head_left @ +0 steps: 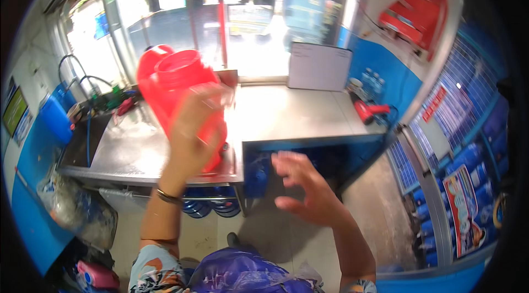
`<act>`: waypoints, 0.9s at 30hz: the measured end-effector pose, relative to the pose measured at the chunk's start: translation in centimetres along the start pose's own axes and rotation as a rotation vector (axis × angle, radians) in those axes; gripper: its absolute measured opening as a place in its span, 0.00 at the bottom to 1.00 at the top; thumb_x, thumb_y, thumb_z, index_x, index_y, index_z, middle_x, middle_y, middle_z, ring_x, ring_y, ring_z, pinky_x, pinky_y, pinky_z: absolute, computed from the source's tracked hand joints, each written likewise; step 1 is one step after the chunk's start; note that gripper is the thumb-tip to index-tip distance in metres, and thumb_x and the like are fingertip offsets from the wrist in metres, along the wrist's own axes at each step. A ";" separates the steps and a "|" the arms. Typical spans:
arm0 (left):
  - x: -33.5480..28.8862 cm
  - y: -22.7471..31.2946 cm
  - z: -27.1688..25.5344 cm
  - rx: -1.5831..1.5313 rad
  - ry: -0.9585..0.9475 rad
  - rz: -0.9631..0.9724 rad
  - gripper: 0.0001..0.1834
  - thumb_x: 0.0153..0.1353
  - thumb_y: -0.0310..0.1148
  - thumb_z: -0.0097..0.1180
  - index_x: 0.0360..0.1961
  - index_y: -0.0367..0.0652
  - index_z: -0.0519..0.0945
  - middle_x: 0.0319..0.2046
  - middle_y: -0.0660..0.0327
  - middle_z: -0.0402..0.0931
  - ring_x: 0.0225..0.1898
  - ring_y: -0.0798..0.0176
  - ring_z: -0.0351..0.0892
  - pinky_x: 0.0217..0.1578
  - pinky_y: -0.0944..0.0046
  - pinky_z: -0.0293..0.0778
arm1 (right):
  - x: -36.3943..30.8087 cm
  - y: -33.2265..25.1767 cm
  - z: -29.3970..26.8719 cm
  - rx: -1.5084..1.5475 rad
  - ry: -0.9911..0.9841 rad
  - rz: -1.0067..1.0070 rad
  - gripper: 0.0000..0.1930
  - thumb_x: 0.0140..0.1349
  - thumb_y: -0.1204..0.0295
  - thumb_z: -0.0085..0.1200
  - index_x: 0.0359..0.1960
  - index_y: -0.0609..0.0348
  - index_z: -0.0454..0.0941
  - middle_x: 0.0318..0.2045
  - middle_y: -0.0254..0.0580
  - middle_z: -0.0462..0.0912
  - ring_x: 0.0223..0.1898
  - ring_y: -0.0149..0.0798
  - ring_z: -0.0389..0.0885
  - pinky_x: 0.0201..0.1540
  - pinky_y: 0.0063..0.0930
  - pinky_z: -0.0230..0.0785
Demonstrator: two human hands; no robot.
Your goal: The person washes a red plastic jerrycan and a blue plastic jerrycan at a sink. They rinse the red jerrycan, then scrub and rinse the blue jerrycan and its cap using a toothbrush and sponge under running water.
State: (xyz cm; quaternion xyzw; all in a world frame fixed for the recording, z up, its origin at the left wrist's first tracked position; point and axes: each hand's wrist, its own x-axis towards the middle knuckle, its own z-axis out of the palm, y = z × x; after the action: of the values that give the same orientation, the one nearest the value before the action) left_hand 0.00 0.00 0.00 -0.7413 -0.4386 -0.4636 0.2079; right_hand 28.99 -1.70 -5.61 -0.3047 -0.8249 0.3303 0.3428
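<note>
A large red plastic jug (160, 86) with a wide, round, open mouth stands on the steel sink counter (127, 150). My left hand (193, 128) is raised in front of it, hiding part of its side. Its fingers are blurred but spread apart and curved, with nothing visible in them; whether they touch the jug I cannot tell. Over the floor to the right of the sink, my right hand (306, 188) hangs in the air, fingers and thumb apart, holding nothing.
A tiled counter (297, 111) adjoins the sink, bearing a whiteboard (319, 67), small clear bottles (374, 85) and a red hair-dryer-shaped tool (369, 111). Blue water bottles (212, 202) sit underneath. Hoses (88, 81) rise by the basin; a door (424, 161) is at right.
</note>
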 end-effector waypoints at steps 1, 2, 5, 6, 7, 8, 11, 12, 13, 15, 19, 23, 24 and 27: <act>-1.0 -0.6 -0.1 0.046 0.006 -0.034 0.18 0.59 0.27 0.54 0.52 0.46 0.81 0.60 0.52 0.74 0.65 0.49 0.69 0.69 0.49 0.56 | 0.2 0.5 -0.1 0.002 -0.026 -0.020 0.43 0.56 0.68 0.68 0.73 0.47 0.59 0.65 0.50 0.65 0.63 0.50 0.69 0.63 0.43 0.67; -0.2 -4.4 -1.4 0.076 0.118 -0.063 0.20 0.56 0.23 0.55 0.52 0.43 0.81 0.55 0.53 0.77 0.61 0.49 0.74 0.63 0.53 0.66 | 3.5 1.6 1.3 -0.051 0.012 -0.146 0.44 0.57 0.70 0.67 0.74 0.50 0.55 0.64 0.52 0.65 0.63 0.50 0.68 0.62 0.44 0.67; 1.5 -14.0 -3.5 0.372 0.105 -0.198 0.30 0.49 0.14 0.50 0.56 0.42 0.78 0.57 0.52 0.75 0.64 0.47 0.70 0.60 0.51 0.70 | 13.6 3.8 7.9 0.093 0.182 0.050 0.43 0.71 0.45 0.45 0.76 0.57 0.43 0.68 0.68 0.57 0.70 0.66 0.56 0.70 0.50 0.52; 2.2 -16.8 -3.1 0.351 0.066 -0.159 0.33 0.47 0.14 0.48 0.58 0.45 0.76 0.58 0.53 0.73 0.64 0.46 0.67 0.62 0.51 0.69 | 16.7 4.5 9.6 0.167 0.244 0.040 0.41 0.72 0.44 0.40 0.76 0.57 0.43 0.69 0.68 0.56 0.70 0.65 0.55 0.71 0.49 0.50; 2.6 -19.1 -2.4 0.325 0.015 -0.155 0.36 0.46 0.14 0.47 0.60 0.47 0.74 0.60 0.53 0.71 0.65 0.45 0.65 0.64 0.51 0.67 | 19.0 5.2 11.3 0.236 0.299 0.041 0.40 0.74 0.43 0.35 0.76 0.57 0.42 0.70 0.67 0.54 0.71 0.65 0.53 0.72 0.48 0.48; 3.0 -21.2 -1.6 0.384 -0.050 -0.047 0.36 0.47 0.15 0.49 0.62 0.48 0.73 0.60 0.54 0.71 0.66 0.46 0.64 0.67 0.48 0.63 | 20.5 6.0 13.0 0.277 0.343 0.030 0.38 0.75 0.45 0.31 0.76 0.58 0.41 0.72 0.65 0.52 0.72 0.63 0.52 0.73 0.47 0.46; 4.4 -25.4 0.0 0.442 -0.285 0.024 0.33 0.50 0.20 0.55 0.61 0.48 0.72 0.62 0.55 0.70 0.67 0.47 0.63 0.71 0.39 0.52 | 23.8 8.5 16.3 0.197 0.489 -0.049 0.36 0.77 0.49 0.28 0.76 0.60 0.39 0.75 0.59 0.49 0.74 0.59 0.47 0.74 0.45 0.42; 4.8 -26.2 0.2 0.468 -0.381 -0.006 0.32 0.51 0.22 0.56 0.61 0.48 0.72 0.62 0.56 0.69 0.67 0.48 0.64 0.72 0.37 0.49 | 25.2 9.6 16.5 0.198 0.479 -0.069 0.36 0.77 0.49 0.28 0.76 0.60 0.40 0.75 0.57 0.49 0.75 0.58 0.46 0.74 0.44 0.41; 5.2 -26.8 0.1 0.434 -0.411 -0.031 0.31 0.51 0.23 0.57 0.60 0.47 0.72 0.62 0.56 0.70 0.67 0.48 0.64 0.72 0.35 0.48 | 26.4 10.7 16.5 0.204 0.471 -0.082 0.36 0.77 0.50 0.29 0.76 0.61 0.40 0.75 0.56 0.48 0.75 0.56 0.46 0.74 0.43 0.41; 5.9 -27.4 -0.3 0.416 -0.508 -0.135 0.29 0.52 0.25 0.60 0.58 0.46 0.73 0.61 0.55 0.70 0.66 0.48 0.66 0.71 0.31 0.47 | 28.9 13.4 16.7 0.359 0.426 -0.128 0.37 0.77 0.48 0.30 0.76 0.61 0.41 0.75 0.53 0.50 0.75 0.51 0.47 0.74 0.42 0.42; 6.0 -26.8 -0.5 0.599 -0.553 -0.270 0.20 0.56 0.32 0.57 0.50 0.37 0.75 0.48 0.46 0.75 0.53 0.46 0.77 0.57 0.43 0.71 | 36.7 20.7 16.7 0.862 0.111 -0.154 0.35 0.78 0.47 0.28 0.75 0.60 0.49 0.74 0.45 0.56 0.73 0.41 0.54 0.73 0.35 0.46; 5.4 -25.2 -0.5 0.653 -0.515 -0.373 0.13 0.62 0.32 0.49 0.45 0.37 0.76 0.37 0.48 0.79 0.37 0.45 0.82 0.39 0.51 0.79 | 43.5 26.8 18.2 0.202 0.180 -0.476 0.27 0.76 0.53 0.38 0.63 0.63 0.71 0.60 0.44 0.74 0.58 0.39 0.73 0.59 0.34 0.65; 4.6 -24.5 0.5 0.603 -0.523 -0.396 0.13 0.62 0.31 0.48 0.44 0.37 0.77 0.35 0.48 0.79 0.35 0.46 0.83 0.37 0.51 0.79 | 45.0 28.2 18.6 0.173 0.143 -0.433 0.27 0.76 0.53 0.38 0.63 0.63 0.72 0.59 0.44 0.74 0.57 0.39 0.73 0.59 0.34 0.65; 5.4 -22.6 1.3 0.560 -0.564 -0.304 0.11 0.60 0.29 0.48 0.41 0.38 0.78 0.32 0.50 0.80 0.32 0.48 0.83 0.33 0.54 0.79 | 49.1 29.5 19.6 0.108 0.064 -0.267 0.27 0.75 0.53 0.39 0.62 0.64 0.72 0.59 0.45 0.75 0.57 0.39 0.73 0.58 0.35 0.66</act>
State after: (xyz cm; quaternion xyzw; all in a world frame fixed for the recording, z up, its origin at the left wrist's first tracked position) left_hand -17.44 15.36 1.89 -0.6810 -0.6915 -0.1308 0.2024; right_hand -6.35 45.06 -20.66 -0.1836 -0.8278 0.3158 0.4259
